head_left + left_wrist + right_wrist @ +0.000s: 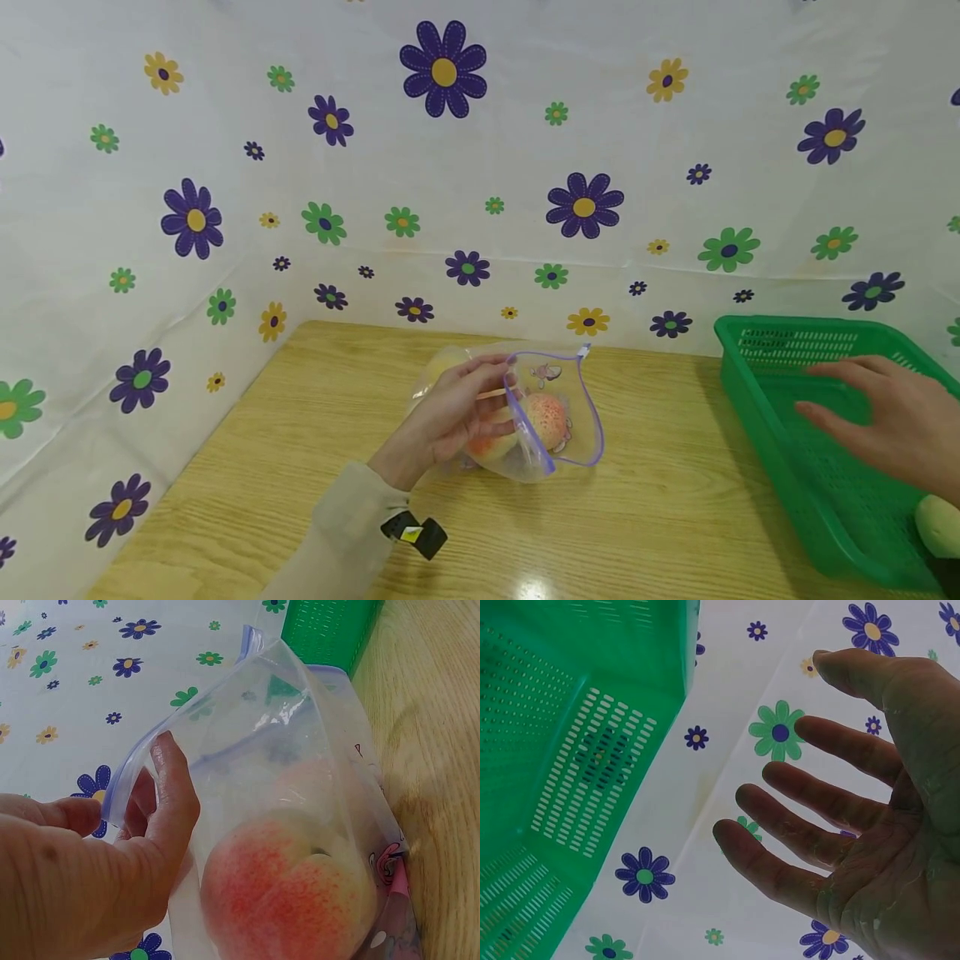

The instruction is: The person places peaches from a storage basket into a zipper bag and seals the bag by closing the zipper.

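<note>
A clear zip bag (525,467) with a purple zip edge lies on the table, its mouth gaping to the right. Peaches with red blush are inside; one peach (285,892) fills the lower part of the left wrist view, and another peach (546,421) shows near the mouth. My left hand (457,412) holds the bag's zip edge between thumb and fingers. To the right, my right hand (892,417) hovers over the green basket (772,433), its fingers spread and holding nothing. In the right wrist view the empty palm of that hand faces the camera.
A pale yellow-green fruit (937,525) sits in the basket's near right corner. The wooden table (660,500) extends between bag and basket. A white cloth (510,150) with printed flowers hangs behind and at the left.
</note>
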### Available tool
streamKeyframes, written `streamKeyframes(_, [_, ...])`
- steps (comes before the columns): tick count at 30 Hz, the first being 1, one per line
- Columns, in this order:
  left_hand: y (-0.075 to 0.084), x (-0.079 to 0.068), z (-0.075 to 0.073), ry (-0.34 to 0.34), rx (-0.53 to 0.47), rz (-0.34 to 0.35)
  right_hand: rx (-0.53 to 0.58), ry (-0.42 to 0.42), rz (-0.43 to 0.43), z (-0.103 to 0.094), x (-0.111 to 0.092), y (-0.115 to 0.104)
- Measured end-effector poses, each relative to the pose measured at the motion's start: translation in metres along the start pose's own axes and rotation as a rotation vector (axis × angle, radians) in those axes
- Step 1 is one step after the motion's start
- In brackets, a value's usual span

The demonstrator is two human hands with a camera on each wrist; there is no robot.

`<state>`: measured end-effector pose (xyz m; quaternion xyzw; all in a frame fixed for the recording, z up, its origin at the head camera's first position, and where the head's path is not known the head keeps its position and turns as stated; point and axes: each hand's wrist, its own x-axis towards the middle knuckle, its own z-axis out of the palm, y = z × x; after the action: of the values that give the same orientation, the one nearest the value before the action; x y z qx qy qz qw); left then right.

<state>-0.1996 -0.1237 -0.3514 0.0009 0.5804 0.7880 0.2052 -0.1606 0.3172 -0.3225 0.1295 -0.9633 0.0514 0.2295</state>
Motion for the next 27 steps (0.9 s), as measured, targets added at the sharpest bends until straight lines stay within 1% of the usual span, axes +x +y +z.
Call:
streamKeyframes(8, [0.000,-0.001,0.000,0.005,0.011,0.004,-0.027,0.009,0.041,-0.002,-0.005,0.008])
streamKeyframes(15, [0.001,-0.001,-0.001,0.015,0.020,0.009,0.027,0.063,0.043,0.002,-0.017,0.020])
streamKeyframes(21, [0.001,-0.001,-0.002,0.015,0.019,0.010,0.044,0.098,0.034,0.005,-0.027,0.029])
streamKeyframes(27, [0.001,-0.001,-0.003,0.013,0.022,0.008,0.031,0.089,0.042,0.009,-0.035,0.039])
